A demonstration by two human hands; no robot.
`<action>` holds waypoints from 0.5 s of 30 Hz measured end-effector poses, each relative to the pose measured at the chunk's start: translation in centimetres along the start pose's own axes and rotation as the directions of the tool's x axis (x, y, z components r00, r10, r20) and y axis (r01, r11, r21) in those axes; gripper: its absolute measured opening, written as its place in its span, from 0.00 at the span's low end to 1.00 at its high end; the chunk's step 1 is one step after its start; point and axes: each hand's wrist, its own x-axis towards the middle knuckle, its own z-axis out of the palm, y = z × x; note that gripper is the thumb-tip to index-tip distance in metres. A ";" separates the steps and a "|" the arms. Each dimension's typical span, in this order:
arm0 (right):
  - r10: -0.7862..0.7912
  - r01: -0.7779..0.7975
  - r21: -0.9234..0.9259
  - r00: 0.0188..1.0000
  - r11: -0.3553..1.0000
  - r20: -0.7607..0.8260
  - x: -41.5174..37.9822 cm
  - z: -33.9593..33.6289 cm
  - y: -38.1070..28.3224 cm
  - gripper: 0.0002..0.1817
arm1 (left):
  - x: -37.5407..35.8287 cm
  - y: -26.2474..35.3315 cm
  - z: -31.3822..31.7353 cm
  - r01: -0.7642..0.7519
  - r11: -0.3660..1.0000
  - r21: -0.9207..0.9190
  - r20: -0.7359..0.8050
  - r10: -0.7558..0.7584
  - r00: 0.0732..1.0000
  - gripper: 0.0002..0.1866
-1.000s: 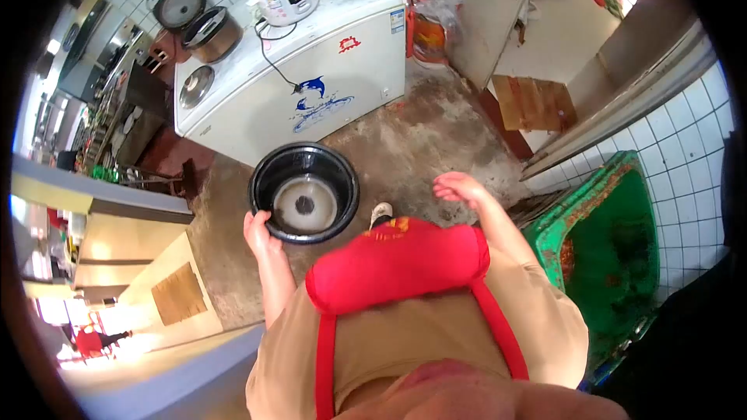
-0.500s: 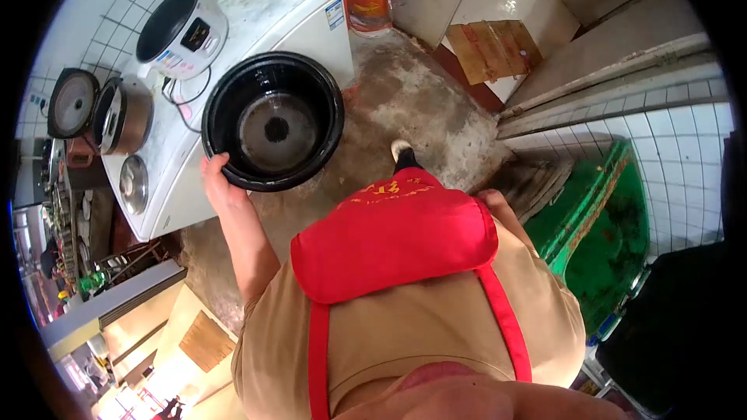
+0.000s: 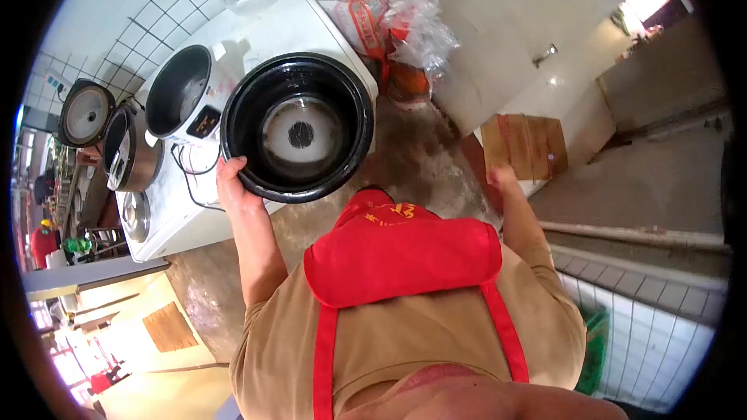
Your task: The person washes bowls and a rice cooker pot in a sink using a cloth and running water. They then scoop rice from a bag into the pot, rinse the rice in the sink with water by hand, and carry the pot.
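My left hand (image 3: 241, 185) grips the near-left rim of a large round black basin (image 3: 354, 128), with the thumb over the edge. The basin's inside faces up at me; its bottom looks pale and cloudy around a dark round patch. It overlaps the white counter (image 3: 268, 27) in this view. Out to the right, my right hand (image 3: 502, 176) hangs with its fingers curled in and nothing visible in them. A brown wooden board (image 3: 529, 144) shows just beyond that hand.
On the counter stand a white rice cooker (image 3: 206, 105) with its lid off, a steel cooker (image 3: 142, 152) with its lid up, and a round metal lid (image 3: 136, 216). Plastic bags (image 3: 420, 23) sit behind. A green bin (image 3: 595, 346) is low at right.
My view has shifted forward and toward the counter's end, with the basin still in my left hand. My right hand has swung out from my side. The green bin has mostly left view.
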 end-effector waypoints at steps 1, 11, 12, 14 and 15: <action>0.035 -0.034 -0.036 0.999 0.999 0.035 2.1 2.4 -4.8 0.08 | 1.2 -0.2 0.8 -0.005 1.000 -0.006 -0.004 0.004 1.000 0.21; -0.136 0.268 -0.241 0.881 0.933 0.452 14.3 24.9 -38.4 0.14 | 15.2 -5.1 5.9 -0.123 0.991 -0.054 -0.212 0.109 0.971 0.19; -0.197 0.345 -0.244 0.856 0.906 0.478 15.1 26.8 -41.3 0.13 | 16.8 -5.6 6.2 -0.138 0.988 -0.064 -0.226 0.121 0.967 0.19; -0.306 0.488 -0.213 0.774 0.846 0.554 18.4 30.3 -46.2 0.11 | 19.2 -5.9 6.8 -0.163 0.984 -0.067 -0.264 0.141 0.954 0.20; -0.353 0.552 -0.182 0.718 0.814 0.600 20.8 32.0 -48.6 0.10 | 20.4 -6.1 6.9 -0.176 0.982 -0.063 -0.280 0.152 0.948 0.21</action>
